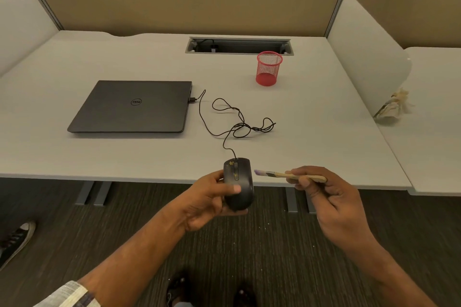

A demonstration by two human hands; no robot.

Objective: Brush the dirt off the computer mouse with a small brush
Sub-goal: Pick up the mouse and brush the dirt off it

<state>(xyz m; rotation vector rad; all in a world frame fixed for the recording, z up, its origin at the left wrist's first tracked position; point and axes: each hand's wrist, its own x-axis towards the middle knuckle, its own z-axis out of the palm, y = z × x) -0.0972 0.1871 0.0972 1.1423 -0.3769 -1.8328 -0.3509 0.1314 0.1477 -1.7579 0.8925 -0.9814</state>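
Mouse first: black and wired, it is lifted off the desk at the near edge, about the middle of the view, and held in the left hand. Its long axis runs near to far, button end and scroll wheel pointing away from the person, tail end toward them. The left hand is closed around it, thumb across the near part of its top and fingers wrapped beneath. Yellowish specks sit on the far left button. Its cable leaves the far end, loops loosely across the desk and plugs into the right side of a shut dark laptop on the left.

Just right of the mouse, the right hand pinches a small brush by its wooden handle, fingers curled shut on it. The brush lies nearly level, long axis left to right, purple-tinted bristles pointing left at the mouse's right side, close but not touching.

Both things hang over the desk's near edge, with carpeted floor below. The desk between the hands and the cable loops is bare. A red mesh cup stands well away on the far right, near a cable slot. A partition wall closes the far side and pale dividers close both flanks.
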